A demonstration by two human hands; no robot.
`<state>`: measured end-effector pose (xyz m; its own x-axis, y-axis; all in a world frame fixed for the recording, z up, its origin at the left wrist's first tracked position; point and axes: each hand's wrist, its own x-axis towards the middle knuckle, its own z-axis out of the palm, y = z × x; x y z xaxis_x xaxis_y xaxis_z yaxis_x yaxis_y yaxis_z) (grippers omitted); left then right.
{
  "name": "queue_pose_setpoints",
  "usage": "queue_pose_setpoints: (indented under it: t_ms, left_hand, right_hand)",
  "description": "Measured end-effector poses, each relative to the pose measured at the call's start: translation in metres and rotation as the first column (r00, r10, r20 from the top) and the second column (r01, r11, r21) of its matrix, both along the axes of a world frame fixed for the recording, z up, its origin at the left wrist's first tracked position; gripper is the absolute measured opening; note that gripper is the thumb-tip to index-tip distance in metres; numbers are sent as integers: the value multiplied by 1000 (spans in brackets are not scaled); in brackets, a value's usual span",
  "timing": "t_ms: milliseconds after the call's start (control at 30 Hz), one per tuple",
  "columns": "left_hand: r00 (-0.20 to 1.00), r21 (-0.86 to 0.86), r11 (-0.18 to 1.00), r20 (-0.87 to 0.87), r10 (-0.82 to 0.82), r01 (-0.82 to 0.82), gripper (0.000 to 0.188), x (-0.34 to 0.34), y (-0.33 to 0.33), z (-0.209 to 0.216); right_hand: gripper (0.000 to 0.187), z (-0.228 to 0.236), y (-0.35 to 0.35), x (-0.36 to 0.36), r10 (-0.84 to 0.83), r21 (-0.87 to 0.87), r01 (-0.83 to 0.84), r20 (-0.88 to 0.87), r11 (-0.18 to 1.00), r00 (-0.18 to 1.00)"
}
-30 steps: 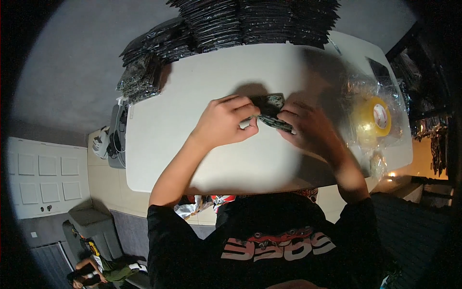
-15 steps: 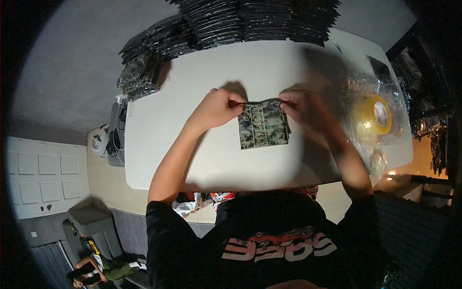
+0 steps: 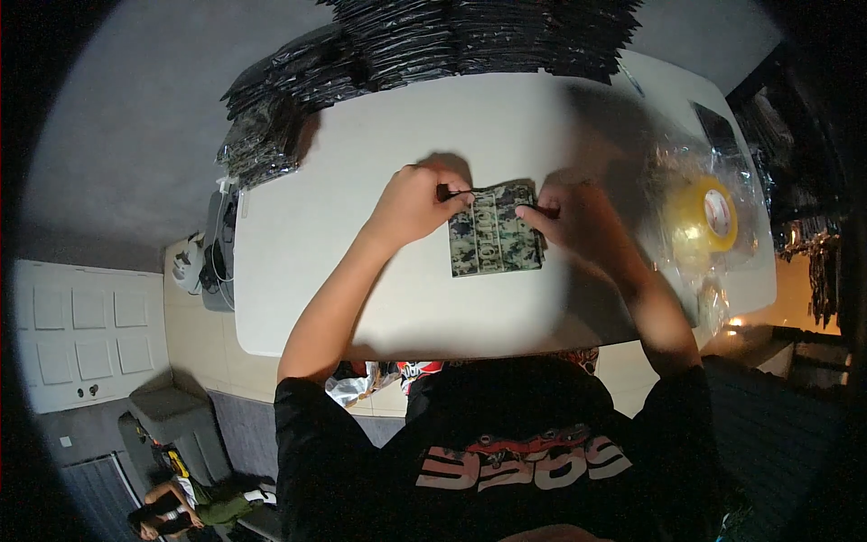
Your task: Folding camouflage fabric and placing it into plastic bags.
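Note:
A small folded camouflage-patterned cloth (image 3: 496,237), roughly square, lies on the white table (image 3: 298,271) in front of me. My left hand (image 3: 417,200) pinches its far left corner between thumb and fingers. At the right side my right hand (image 3: 571,215) is closed on the cloth's edge, its thumb laid over the upper right part. The curled fingers of the right hand are partly in shadow. Layers show along the cloth's right edge.
Stacks of black plastic packets (image 3: 452,41) line the far edge, with more packets (image 3: 262,140) at the far left. To the right, a roll of yellowish tape (image 3: 718,219) rests among clear plastic wrap. A dark flat device (image 3: 713,126) lies beyond. A person (image 3: 185,508) sits at lower left.
My left hand has shifted slightly right along the far edge. The right hand has slid down from the far right corner, its thumb now over the cloth.

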<state>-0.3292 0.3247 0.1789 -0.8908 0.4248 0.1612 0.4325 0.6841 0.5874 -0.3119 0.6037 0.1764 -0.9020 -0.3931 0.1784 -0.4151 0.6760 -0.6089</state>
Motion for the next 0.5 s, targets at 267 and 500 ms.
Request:
queue_pose_setpoints:
  t_ms: [267,500]
  left_hand:
    - [987,-92,992,124,100,-89,30,-2,-15,16]
    - [959,-397,916,231,163,-60,39,10,-18,42]
  right_hand:
    - [35,-4,-5,-4,26,-155,-12,87,988,996]
    - [28,22,-1,12,156,49,-161,86,986,984]
